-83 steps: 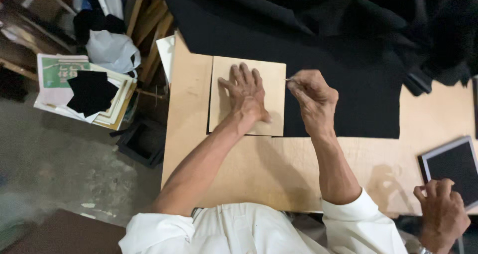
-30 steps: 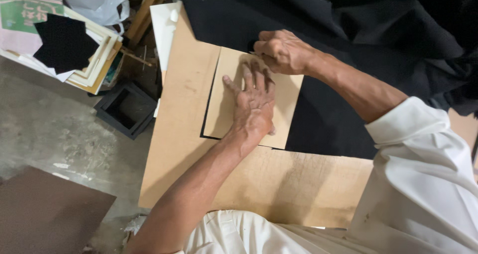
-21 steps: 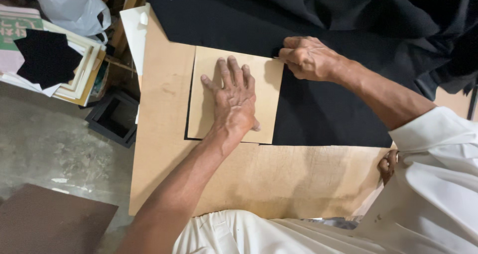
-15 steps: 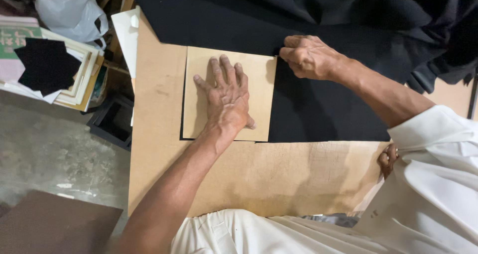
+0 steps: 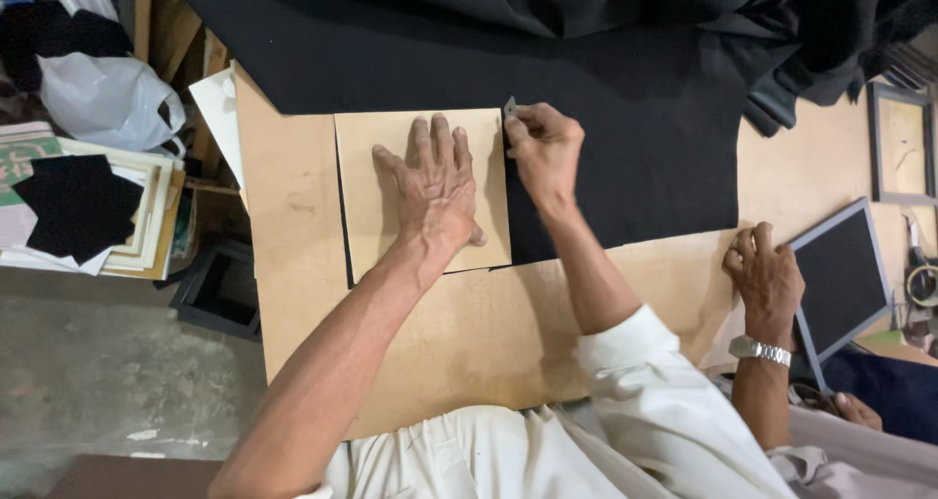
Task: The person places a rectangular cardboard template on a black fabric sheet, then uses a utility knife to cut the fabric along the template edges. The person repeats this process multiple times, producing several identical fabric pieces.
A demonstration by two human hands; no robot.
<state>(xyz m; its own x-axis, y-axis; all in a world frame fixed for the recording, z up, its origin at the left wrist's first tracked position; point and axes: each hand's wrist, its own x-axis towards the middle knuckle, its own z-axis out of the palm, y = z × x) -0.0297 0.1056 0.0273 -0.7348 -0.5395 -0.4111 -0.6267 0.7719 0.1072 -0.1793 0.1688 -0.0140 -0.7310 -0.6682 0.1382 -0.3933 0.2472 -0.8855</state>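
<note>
My left hand [image 5: 435, 184] lies flat, fingers spread, on a tan rectangular board [image 5: 371, 191] that rests on black fabric [image 5: 625, 157]. My right hand [image 5: 545, 150] sits at the board's upper right corner, pinching a small pale piece, perhaps chalk or a blade [image 5: 510, 106], against the board's right edge. The black fabric spreads over the far half of the wooden table [image 5: 293, 294].
Another person's hand with a wristwatch [image 5: 767, 284] rests on the table's right part beside a dark framed panel [image 5: 842, 274]. A stack of boards with a black cut piece [image 5: 78, 206] and a plastic bag [image 5: 107, 98] sit left of the table. Piled black cloth [image 5: 801, 20] lies far right.
My view swung right and levelled. My right hand moved from above the board's top right corner to its right edge. My left hand stays pressed on the board.
</note>
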